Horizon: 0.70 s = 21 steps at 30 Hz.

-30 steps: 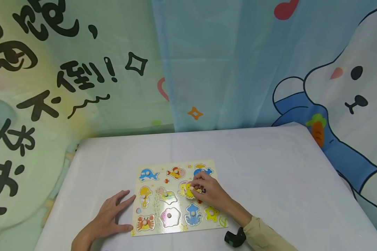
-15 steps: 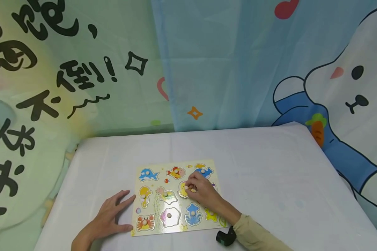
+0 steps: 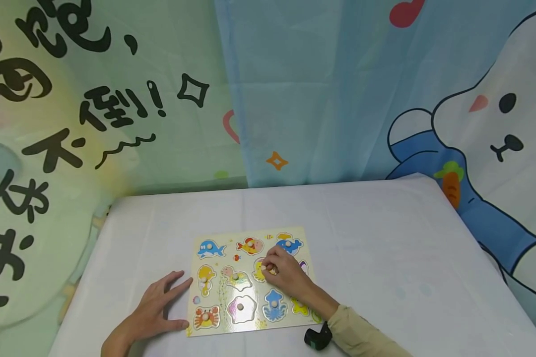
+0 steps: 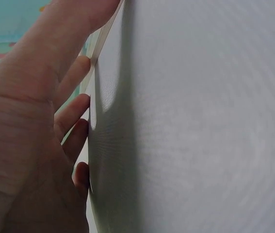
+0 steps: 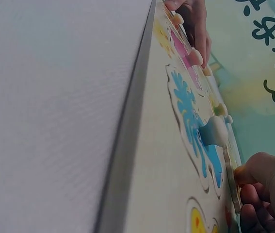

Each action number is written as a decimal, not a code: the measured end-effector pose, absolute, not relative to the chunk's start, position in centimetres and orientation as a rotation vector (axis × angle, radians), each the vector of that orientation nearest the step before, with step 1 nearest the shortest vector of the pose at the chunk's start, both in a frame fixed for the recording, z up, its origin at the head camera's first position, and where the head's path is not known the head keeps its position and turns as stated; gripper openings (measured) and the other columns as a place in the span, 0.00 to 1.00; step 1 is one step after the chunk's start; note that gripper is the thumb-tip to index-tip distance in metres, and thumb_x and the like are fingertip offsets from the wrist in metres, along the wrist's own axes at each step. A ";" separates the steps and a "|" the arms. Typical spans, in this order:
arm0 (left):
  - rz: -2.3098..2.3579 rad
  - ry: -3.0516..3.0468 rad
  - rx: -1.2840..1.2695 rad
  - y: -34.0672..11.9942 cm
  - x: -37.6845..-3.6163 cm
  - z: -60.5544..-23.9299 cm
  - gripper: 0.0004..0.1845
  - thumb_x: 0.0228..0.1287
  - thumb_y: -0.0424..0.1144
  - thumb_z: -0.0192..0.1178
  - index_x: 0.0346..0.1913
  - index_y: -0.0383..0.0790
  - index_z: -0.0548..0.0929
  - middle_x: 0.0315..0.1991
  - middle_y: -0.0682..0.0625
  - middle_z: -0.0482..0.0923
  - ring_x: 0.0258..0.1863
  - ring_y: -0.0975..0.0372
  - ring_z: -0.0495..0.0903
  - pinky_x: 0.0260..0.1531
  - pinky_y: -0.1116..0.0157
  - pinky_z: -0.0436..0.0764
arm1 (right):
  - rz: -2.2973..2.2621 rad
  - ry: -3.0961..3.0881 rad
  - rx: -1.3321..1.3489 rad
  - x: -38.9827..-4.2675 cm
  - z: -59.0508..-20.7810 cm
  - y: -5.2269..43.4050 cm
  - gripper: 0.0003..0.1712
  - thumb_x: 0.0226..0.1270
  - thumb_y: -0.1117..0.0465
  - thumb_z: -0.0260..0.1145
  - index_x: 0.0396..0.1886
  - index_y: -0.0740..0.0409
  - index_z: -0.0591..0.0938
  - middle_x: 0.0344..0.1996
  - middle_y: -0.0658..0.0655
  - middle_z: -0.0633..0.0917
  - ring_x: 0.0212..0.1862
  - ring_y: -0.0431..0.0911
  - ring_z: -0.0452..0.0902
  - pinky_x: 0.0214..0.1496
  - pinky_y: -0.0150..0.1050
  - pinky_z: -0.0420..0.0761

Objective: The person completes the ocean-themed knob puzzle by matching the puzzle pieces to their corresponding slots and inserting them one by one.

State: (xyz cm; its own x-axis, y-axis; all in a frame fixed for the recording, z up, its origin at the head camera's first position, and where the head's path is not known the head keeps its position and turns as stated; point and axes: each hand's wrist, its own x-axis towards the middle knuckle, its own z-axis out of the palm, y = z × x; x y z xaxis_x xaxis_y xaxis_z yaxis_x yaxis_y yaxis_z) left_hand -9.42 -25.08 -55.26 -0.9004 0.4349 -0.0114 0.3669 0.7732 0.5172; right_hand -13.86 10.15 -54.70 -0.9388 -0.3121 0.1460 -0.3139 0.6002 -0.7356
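Observation:
A cream peg puzzle board with sea-animal pieces lies on the table. My right hand pinches the knob of a yellow puzzle piece over the middle row; fingers cover much of it. In the right wrist view that piece shows edge-on beyond the blue octopus piece, close over the board. At the board's left side, my left hand has its fingers spread, index fingertip and thumb tip right at the edge. The left wrist view shows the left hand's fingers along that edge.
The board rests on a white-covered table. A black wrist device sits by the right sleeve. Behind the table hangs a printed cloth backdrop.
My right hand has moved a little left with the yellow piece, mostly in the first half second, and hardly since. The left hand and the board have stayed in place.

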 end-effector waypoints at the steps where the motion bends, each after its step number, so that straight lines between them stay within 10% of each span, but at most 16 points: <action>1: 0.786 2.834 0.644 -25.1 -9.4 -55.3 0.47 0.42 0.65 0.72 0.68 0.54 0.71 0.71 0.41 0.62 0.67 0.42 0.60 0.59 0.41 0.60 | 1.293 -2.806 0.548 -13.9 -54.7 10.1 0.03 0.56 0.67 0.68 0.32 0.60 0.84 0.36 0.51 0.76 0.35 0.40 0.73 0.38 0.26 0.76; 21: 0.757 2.844 0.638 -25.1 -9.4 -55.3 0.47 0.41 0.65 0.71 0.69 0.54 0.71 0.71 0.42 0.62 0.67 0.43 0.60 0.60 0.39 0.61 | 1.202 -2.841 0.545 -14.1 -54.6 9.8 0.03 0.57 0.67 0.68 0.32 0.59 0.84 0.36 0.49 0.75 0.36 0.38 0.72 0.40 0.27 0.76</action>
